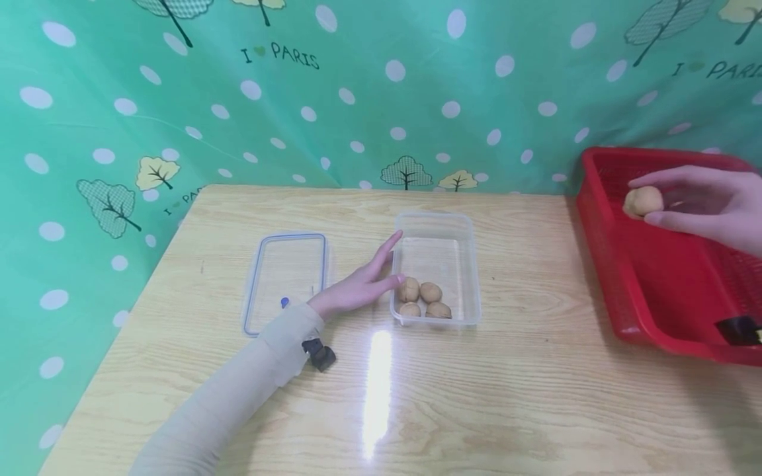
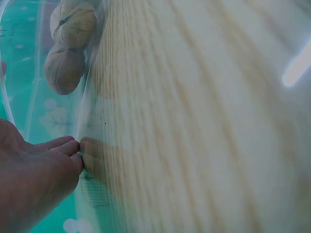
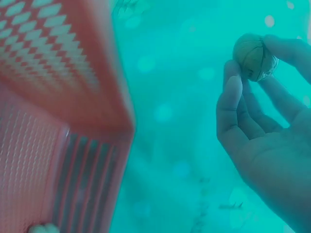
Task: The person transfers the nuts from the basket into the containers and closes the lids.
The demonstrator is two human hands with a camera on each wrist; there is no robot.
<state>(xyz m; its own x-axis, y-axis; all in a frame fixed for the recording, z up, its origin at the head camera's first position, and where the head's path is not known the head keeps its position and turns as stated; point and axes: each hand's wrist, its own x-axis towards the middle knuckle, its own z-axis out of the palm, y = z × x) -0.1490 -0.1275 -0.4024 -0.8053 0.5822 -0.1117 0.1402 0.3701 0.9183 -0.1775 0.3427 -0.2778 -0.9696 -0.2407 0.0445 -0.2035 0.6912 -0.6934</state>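
A walnut (image 1: 645, 201) is pinched between the thumb and fingertips of my right hand (image 1: 708, 201), above the red basket (image 1: 625, 277) at the right. The right wrist view shows the walnut (image 3: 252, 57) at the fingertips, with the basket wall (image 3: 109, 63) off to the left. My left hand (image 1: 357, 285) lies with extended fingers at the left side of a clear plastic container (image 1: 474, 277). Several walnuts (image 1: 431, 292) sit in the container's near end. Seen from the left wrist, the fingers of the left hand (image 2: 43, 165) are by the container's wall, below two walnuts (image 2: 63, 70).
A clear lid (image 1: 288, 264) with a blue seal lies on the wooden table (image 1: 512, 396), left of the container. A black object (image 1: 738, 330) shows in the basket's near right part. Green patterned cloth (image 1: 357, 86) hangs behind the table.
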